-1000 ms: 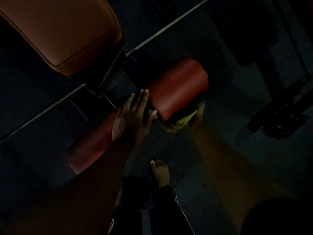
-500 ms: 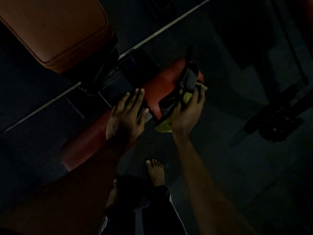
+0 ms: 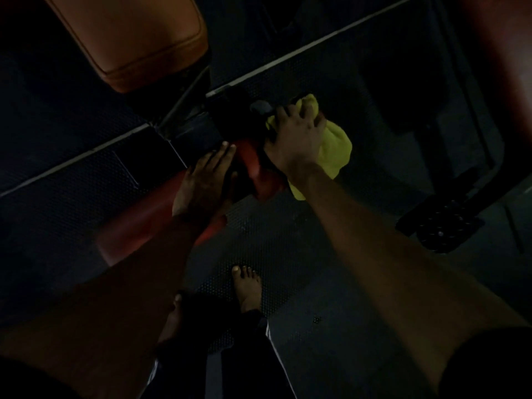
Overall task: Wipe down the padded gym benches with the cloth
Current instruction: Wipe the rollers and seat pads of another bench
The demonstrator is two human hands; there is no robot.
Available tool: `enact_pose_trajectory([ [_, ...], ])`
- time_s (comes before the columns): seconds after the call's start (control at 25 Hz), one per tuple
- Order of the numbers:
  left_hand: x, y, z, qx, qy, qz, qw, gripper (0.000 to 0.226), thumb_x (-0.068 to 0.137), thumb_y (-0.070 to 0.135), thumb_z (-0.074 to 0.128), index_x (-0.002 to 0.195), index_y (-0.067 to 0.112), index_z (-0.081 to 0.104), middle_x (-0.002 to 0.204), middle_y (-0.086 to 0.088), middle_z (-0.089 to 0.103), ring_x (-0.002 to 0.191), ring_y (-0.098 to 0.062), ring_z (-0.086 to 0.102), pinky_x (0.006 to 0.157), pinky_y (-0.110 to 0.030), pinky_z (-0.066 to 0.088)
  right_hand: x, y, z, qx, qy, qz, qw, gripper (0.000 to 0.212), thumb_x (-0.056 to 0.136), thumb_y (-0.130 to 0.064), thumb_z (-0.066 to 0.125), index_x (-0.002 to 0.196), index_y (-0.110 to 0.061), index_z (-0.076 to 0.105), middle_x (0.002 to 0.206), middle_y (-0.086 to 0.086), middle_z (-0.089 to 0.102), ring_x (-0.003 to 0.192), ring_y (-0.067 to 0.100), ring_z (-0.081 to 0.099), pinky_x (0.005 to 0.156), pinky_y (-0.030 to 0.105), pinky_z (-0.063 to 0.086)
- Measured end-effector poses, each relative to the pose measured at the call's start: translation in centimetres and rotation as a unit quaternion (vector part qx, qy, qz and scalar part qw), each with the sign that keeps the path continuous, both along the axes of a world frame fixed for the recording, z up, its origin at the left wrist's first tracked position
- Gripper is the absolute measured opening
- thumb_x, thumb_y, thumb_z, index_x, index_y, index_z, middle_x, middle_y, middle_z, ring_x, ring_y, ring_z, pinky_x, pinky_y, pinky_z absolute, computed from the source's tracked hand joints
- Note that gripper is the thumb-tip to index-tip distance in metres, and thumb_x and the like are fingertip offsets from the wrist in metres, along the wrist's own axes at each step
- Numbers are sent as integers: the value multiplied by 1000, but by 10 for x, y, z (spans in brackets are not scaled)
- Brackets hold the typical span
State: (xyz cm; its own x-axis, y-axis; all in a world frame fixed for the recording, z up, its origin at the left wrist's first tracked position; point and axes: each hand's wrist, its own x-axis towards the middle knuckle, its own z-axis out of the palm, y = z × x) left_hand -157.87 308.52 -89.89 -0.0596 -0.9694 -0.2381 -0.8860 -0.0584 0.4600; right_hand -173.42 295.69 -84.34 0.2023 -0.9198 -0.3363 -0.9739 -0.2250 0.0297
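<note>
An orange-brown padded bench seat (image 3: 135,38) fills the upper left. Below it, two red roller pads stick out of the dark frame: the left roller (image 3: 138,228) and the right roller (image 3: 256,165), which is mostly covered. My right hand (image 3: 299,139) grips a yellow cloth (image 3: 336,148) draped over the right roller, fingers curled over its top. With straight fingers, my left hand (image 3: 204,182) rests flat on the junction between the two rollers. The scene is very dark.
The floor is dark perforated rubber matting (image 3: 288,254) with a pale seam line (image 3: 316,44) running diagonally. My bare foot (image 3: 247,286) stands just below the rollers. A black machine foot plate (image 3: 440,223) lies at the right. A dark frame post (image 3: 184,102) descends from the seat.
My right hand came up from beneath the right roller and moved over its top, spreading the yellow cloth across it. My left hand stayed on the frame junction.
</note>
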Motion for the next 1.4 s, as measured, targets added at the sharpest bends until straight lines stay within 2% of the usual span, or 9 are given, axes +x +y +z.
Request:
enact_pose_trajectory([
  [0.16, 20, 27, 14, 6, -43, 58, 997, 54, 98, 42, 38, 144, 15, 50, 153, -11, 44, 128, -37, 48, 104, -54, 36, -10, 14, 1, 22, -7, 137, 990, 63, 95, -51, 51, 148, -18, 45, 153, 11, 44, 149, 37, 25, 110, 54, 29],
  [0.28, 38, 69, 16, 40, -75, 44, 995, 64, 98, 51, 33, 153, 17, 36, 156, -14, 38, 137, -38, 41, 112, -53, 31, -20, -28, -7, 27, -14, 76, 997, 55, 97, -53, 48, 139, -18, 54, 147, 10, 48, 137, 36, 42, 106, 50, 35],
  [0.44, 45, 66, 14, 72, -56, 27, 995, 72, 97, 59, 20, 157, 19, 27, 162, -11, 30, 145, -35, 32, 118, -50, 24, 3, -38, -12, 33, 24, -3, 999, 53, 93, -50, 53, 135, -18, 57, 144, 9, 50, 138, 37, 40, 110, 53, 31],
  [0.56, 48, 63, 20, 130, -36, 28, 990, 92, 85, 78, 19, 160, 26, 16, 166, -7, 19, 150, -33, 21, 120, -50, 17, 15, 3, -9, 30, -1, 53, 998, 55, 92, -50, 52, 135, -17, 57, 147, 9, 52, 149, 38, 27, 113, 54, 27],
  [0.68, 52, 54, 28, 174, -17, 27, 984, 113, 67, 91, 23, 161, 30, 7, 168, -4, 11, 152, -31, 15, 119, -53, 16, -7, 5, -5, 20, -30, 112, 993, 55, 94, -50, 54, 135, -14, 56, 144, 13, 53, 146, 39, 33, 112, 54, 34],
  [1.0, 51, 47, 36, 237, -2, 32, 971, 117, 58, 92, 22, 159, 38, -2, 168, 2, 0, 153, -30, 6, 118, -57, 15, -13, -38, 2, 43, -4, -75, 996, 63, 97, -44, 58, 151, -16, 40, 160, 8, 32, 144, 37, 30, 110, 56, 34],
  [1.24, 50, 47, 33, 254, 5, 34, 967, 116, 65, 91, 32, 160, 33, -2, 168, -2, -2, 154, -29, 2, 122, -50, 5, -31, 4, 17, 26, -100, -132, 986, 60, 98, -22, 60, 152, -9, 38, 161, 13, 31, 146, 40, 28, 116, 54, 31],
  [1.32, 50, 46, 30, 258, 25, 52, 964, 107, 76, 87, 31, 161, 28, 7, 168, -4, 6, 154, -28, 8, 123, -49, 10, -37, 11, 32, 29, -161, -175, 971, 56, 100, -23, 57, 151, -6, 40, 156, 18, 36, 141, 40, 35, 114, 52, 34],
  [1.4, 50, 43, 39, 243, 54, 85, 965, 102, 83, 86, 17, 157, 17, 28, 163, -12, 25, 148, -34, 25, 117, -52, 27, -37, 18, 52, 36, -218, -209, 952, 53, 103, -30, 53, 150, -7, 43, 151, 20, 42, 136, 40, 39, 112, 51, 36],
])
